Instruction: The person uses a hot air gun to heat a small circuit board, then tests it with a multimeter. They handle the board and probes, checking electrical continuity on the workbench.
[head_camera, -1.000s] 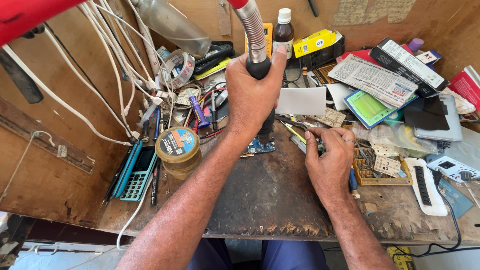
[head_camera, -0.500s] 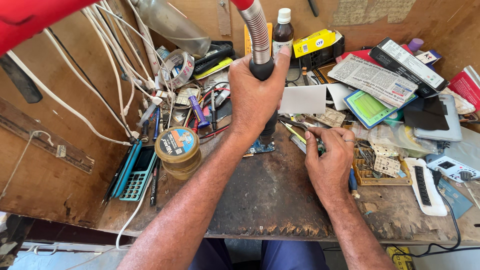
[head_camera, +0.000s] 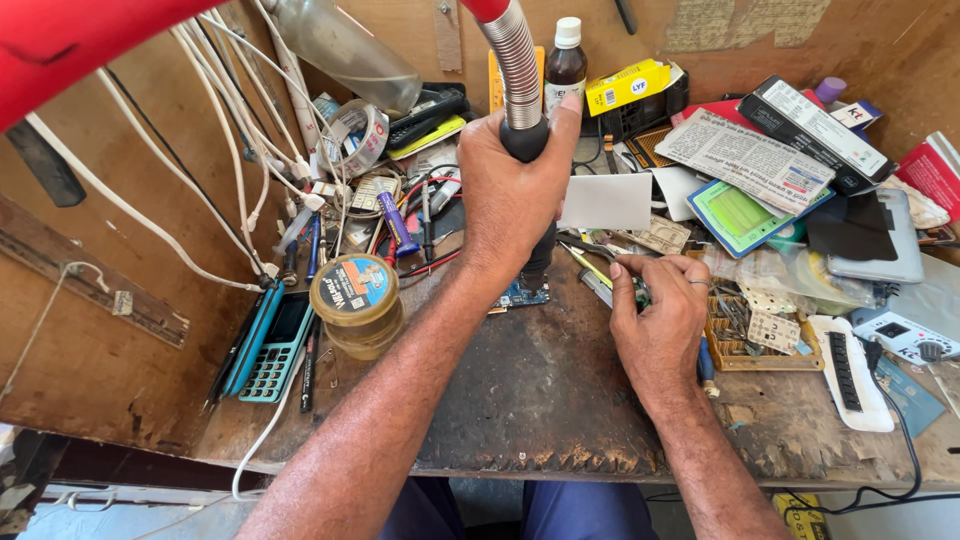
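My left hand (head_camera: 512, 195) grips the black handle of a hot-air tool (head_camera: 528, 140) with a ribbed metal hose (head_camera: 514, 60) rising to the top. The tool's nozzle points down at a small blue circuit board (head_camera: 522, 295) on the dark work mat (head_camera: 540, 390). My right hand (head_camera: 657, 325) rests on the mat to the right of the board, fingers closed around a small green tool (head_camera: 640, 292) near a pair of tweezers (head_camera: 590, 262). The board is mostly hidden by my left hand.
A round tin with a printed lid (head_camera: 355, 300) stands left of the board, beside a blue calculator (head_camera: 280, 345). White cables (head_camera: 230, 150) hang at the left. A dark bottle (head_camera: 566, 65), yellow box (head_camera: 628, 85), papers, phones and a parts tray (head_camera: 760, 335) crowd the back and right.
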